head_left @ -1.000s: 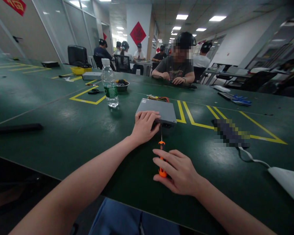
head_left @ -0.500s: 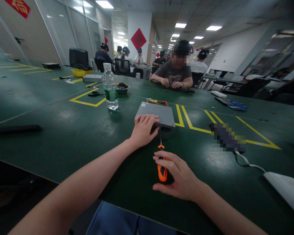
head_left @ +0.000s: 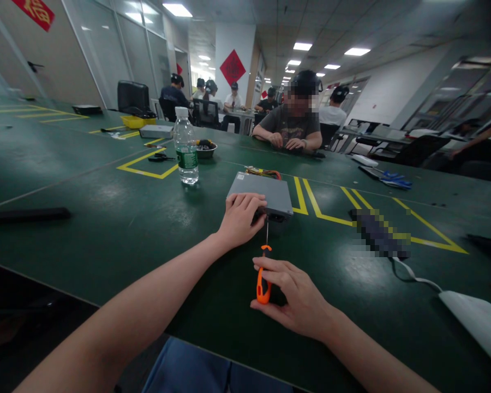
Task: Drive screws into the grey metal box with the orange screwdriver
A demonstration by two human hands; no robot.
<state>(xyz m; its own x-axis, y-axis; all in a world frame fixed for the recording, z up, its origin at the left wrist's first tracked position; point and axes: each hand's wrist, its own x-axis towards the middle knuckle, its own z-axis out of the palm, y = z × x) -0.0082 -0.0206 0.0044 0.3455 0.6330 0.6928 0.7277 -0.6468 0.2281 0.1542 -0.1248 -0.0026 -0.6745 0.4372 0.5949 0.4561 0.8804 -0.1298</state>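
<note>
A grey metal computer power supply lies flat on the green table, a bundle of coloured wires at its far side. My left hand grips its near left edge, fingers on top and thumb against the front face. In my right hand is an orange and black screwdriver, its handle between the fingers and thumb. The screwdriver's thin shaft points away from me to the front face of the power supply; its tip meets the underside of that face near my left thumb, and the exact contact is too small to see.
A water bottle stands left of the power supply, near a metal bowl. A blurred dark object with a white cable lies right. Blue-handled tools lie farther back. Across the table sits a person.
The screwdriver's handle has swung slightly left and turned about its axis. My right hand has moved a little left, its fingers closer round the handle. My left hand stays on the power supply.
</note>
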